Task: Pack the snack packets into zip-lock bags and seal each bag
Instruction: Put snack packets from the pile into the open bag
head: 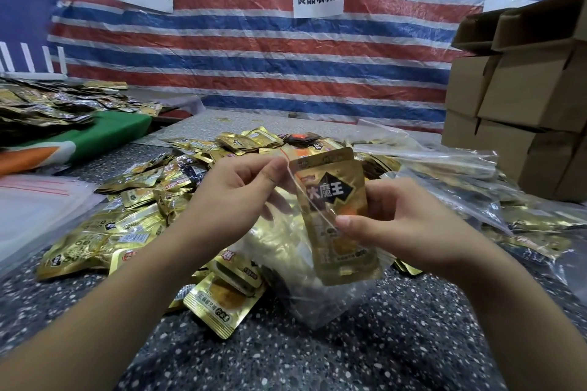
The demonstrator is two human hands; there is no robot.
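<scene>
The left hand (236, 197) pinches the clear plastic zip-lock bag (305, 270) at its mouth; the right hand's (403, 225) grip holds the gold foil snack packet (338, 216), half inserted. Its corners could snag the rim, or the thin film slip free.

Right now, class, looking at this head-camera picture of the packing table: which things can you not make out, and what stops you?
- Zip-lock bag contents: glare on the clear plastic hides the packet count.
- Bag's zip strip: too faint to tell sealed or open.
- Gold snack packet: lower part covered by the right hand; small print blurred.
- Left hand: fingertips hidden behind plastic.
- Cardboard boxes: cut off by the right edge.
</scene>
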